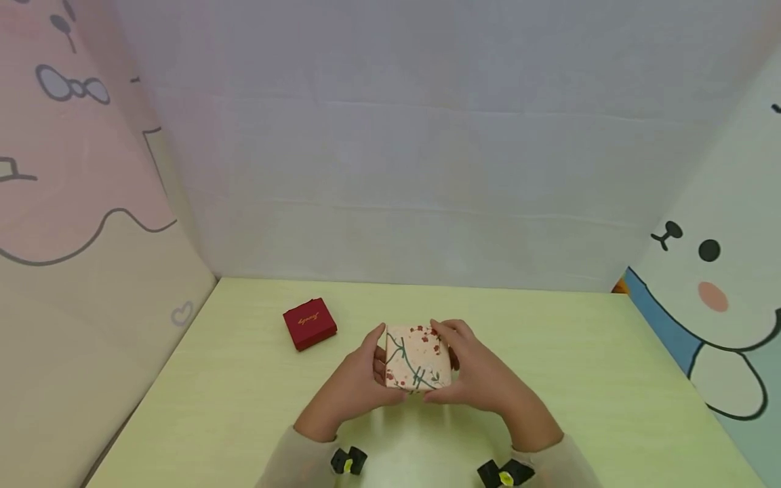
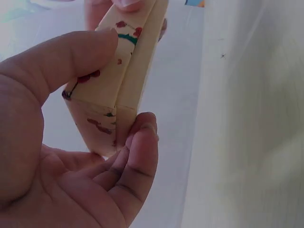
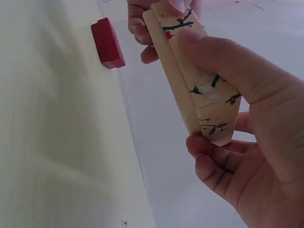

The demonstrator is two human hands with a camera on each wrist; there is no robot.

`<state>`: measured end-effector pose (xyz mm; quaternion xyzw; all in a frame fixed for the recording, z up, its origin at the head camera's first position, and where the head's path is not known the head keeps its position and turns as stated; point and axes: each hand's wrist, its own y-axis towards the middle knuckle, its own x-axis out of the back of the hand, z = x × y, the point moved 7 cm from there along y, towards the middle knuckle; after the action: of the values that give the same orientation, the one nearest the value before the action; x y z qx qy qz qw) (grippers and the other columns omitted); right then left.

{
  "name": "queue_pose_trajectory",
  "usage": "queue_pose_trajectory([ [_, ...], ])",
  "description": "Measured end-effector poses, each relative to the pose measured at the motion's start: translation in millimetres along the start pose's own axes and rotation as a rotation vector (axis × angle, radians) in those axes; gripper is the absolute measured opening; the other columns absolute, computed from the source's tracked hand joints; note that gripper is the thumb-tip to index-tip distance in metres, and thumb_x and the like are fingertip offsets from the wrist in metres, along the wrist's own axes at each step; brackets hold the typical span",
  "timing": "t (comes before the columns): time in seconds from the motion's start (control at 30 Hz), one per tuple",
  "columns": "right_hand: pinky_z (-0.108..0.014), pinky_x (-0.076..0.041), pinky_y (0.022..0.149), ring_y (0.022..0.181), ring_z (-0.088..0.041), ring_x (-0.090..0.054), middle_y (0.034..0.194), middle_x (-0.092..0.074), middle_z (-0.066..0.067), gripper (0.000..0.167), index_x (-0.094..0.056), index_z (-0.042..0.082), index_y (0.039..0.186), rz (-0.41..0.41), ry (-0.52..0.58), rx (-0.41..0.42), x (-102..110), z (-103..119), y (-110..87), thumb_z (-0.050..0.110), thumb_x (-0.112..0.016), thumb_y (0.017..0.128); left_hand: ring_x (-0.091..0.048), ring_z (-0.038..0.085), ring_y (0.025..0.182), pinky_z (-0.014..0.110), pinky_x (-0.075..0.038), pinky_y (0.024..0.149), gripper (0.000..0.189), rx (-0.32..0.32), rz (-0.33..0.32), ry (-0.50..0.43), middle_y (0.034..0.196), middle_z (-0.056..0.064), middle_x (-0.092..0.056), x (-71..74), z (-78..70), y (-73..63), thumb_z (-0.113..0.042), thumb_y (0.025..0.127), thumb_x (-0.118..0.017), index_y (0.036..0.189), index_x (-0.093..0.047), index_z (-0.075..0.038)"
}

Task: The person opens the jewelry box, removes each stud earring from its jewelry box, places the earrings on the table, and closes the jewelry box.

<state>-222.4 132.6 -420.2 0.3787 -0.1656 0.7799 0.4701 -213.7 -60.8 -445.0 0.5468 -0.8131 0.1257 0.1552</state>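
Both hands hold a cream lidded box (image 1: 417, 358) printed with red blossoms and dark green branches. It is raised over the table, its patterned top facing the head camera. My left hand (image 1: 360, 383) grips the left side, thumb along the near face and fingers curled behind, as the left wrist view shows. On the opposite side my right hand (image 1: 478, 373) grips the box the same way. A seam between lid (image 3: 199, 80) and plain base (image 3: 168, 71) runs along the side in the right wrist view. The box's contents are hidden.
A small dark red box (image 1: 310, 324) with gold lettering lies on the pale yellow-green table (image 1: 549, 339), left of and behind the hands. A white-grey sheet (image 1: 415, 169) hangs along the back edge. Cartoon-printed panels (image 1: 695, 305) stand at both sides.
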Motion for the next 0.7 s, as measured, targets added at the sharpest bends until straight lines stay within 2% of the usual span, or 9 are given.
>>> queue_pose_trajectory([
  [0.1, -0.033, -0.054, 0.089, 0.11, -0.014, -0.056, 0.152, -0.036, -0.005, 0.117, -0.03, 0.01, 0.162, 0.017, -0.043, 0.003, 4, -5, 1.4, 0.043, -0.096, 0.071, -0.061, 0.017, 0.094, 0.032, -0.055, 0.082, 0.119, 0.01, 0.003, 0.071, 0.11, 0.001, -0.061, -6.1, -2.6, 6.1, -0.023, 0.075, -0.092, 0.164, -0.014, -0.005],
  [0.23, -0.032, -0.054, 0.087, 0.108, -0.015, -0.055, 0.153, -0.036, -0.006, 0.117, -0.03, 0.009, 0.162, 0.034, -0.064, 0.005, 11, -14, 4.0, 0.041, -0.096, 0.071, -0.059, 0.016, 0.1, 0.038, -0.053, 0.087, 0.123, 0.011, 0.008, 0.17, 0.121, 0.004, -0.063, -13.0, -8.4, 18.9, -0.026, 0.073, -0.092, 0.164, -0.01, -0.005],
  [0.33, -0.034, -0.054, 0.089, 0.113, -0.018, -0.054, 0.153, -0.035, -0.009, 0.117, -0.029, 0.006, 0.162, 0.038, -0.078, 0.0, 17, -21, 6.0, 0.039, -0.096, 0.072, -0.058, 0.016, 0.102, 0.04, -0.051, 0.092, 0.126, 0.019, 0.021, 0.219, 0.127, 0.006, -0.062, -18.0, -12.4, 32.1, -0.027, 0.073, -0.092, 0.164, -0.008, -0.005],
  [0.53, -0.044, -0.051, 0.1, 0.127, -0.026, -0.05, 0.155, -0.032, -0.014, 0.117, -0.026, 0.003, 0.162, 0.049, -0.061, -0.032, 33, -36, 11.1, 0.035, -0.095, 0.074, -0.059, 0.015, 0.101, 0.039, -0.05, 0.094, 0.129, 0.044, 0.055, 0.246, 0.126, 0.004, -0.063, -25.9, -17.3, 59.8, -0.028, 0.072, -0.094, 0.165, -0.007, -0.011],
  [0.7, -0.052, -0.046, 0.106, 0.133, -0.034, -0.047, 0.156, -0.031, -0.019, 0.117, -0.025, 0.001, 0.161, 0.066, -0.101, -0.041, 46, -47, 15.8, 0.036, -0.095, 0.074, -0.059, 0.014, 0.105, 0.039, -0.05, 0.095, 0.126, 0.038, 0.07, 0.241, 0.135, 0.005, -0.06, -34.2, -19.1, 77.6, -0.027, 0.073, -0.093, 0.166, -0.009, -0.012],
])
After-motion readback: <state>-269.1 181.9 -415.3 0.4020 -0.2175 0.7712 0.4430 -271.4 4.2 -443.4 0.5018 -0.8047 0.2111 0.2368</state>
